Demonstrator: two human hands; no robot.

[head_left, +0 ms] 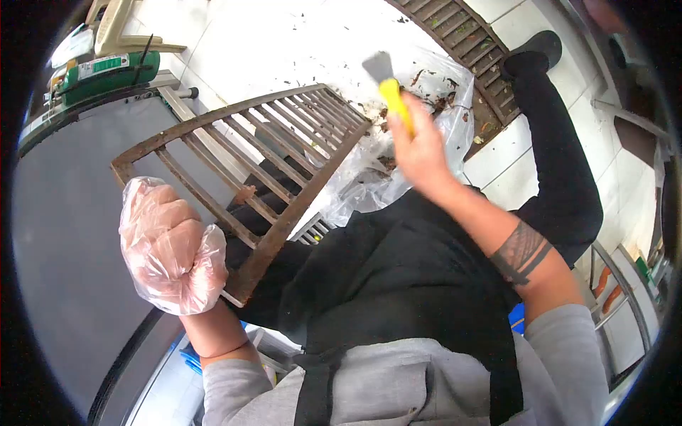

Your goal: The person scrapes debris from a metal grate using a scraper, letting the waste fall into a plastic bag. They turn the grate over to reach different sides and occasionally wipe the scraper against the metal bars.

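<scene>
My left hand (pixel 170 248), in a clear plastic glove, is closed around the near corner of a rusty metal grate (pixel 256 153) and holds it tilted up. My right hand (pixel 419 153) grips a scraper with a yellow handle (pixel 394 103); its grey blade (pixel 379 67) points away from me, just past the grate's far end. Under that end lies a clear plastic bag (pixel 433 96) with dark debris in it.
A grey metal surface (pixel 64 227) runs along the left. A green box (pixel 106 71) and a beige plastic chair (pixel 117 28) stand behind it. A floor drain grate (pixel 462 35) lies in the white tiled floor. My black apron and dark trouser leg fill the middle.
</scene>
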